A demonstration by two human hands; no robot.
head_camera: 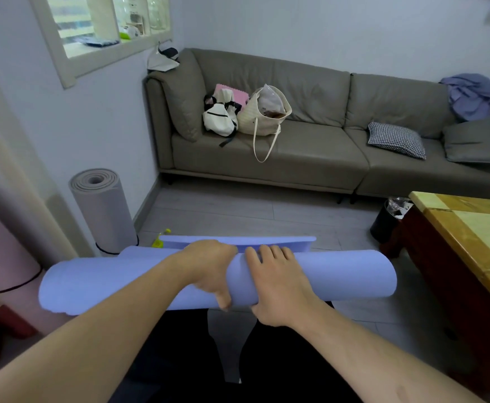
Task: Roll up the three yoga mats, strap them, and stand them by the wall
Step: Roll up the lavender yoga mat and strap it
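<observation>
Both hands on a nearly rolled mat

The left hand and right hand grip a periwinkle-blue foam yoga mat roll; a strapped grey rolled mat stands by the wall.

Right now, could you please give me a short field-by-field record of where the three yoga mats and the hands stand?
blue foam mat: almost fully rolled, lying horizontal, a short flap still loose at the far edge
left hand: grips the roll near its middle
right hand: grips the roll beside the left hand
grey rolled mat: upright by the wall, black strap near its base
pink rolled mat: at the left edge, black strap round it
strap on blue mat: none visible
</observation>
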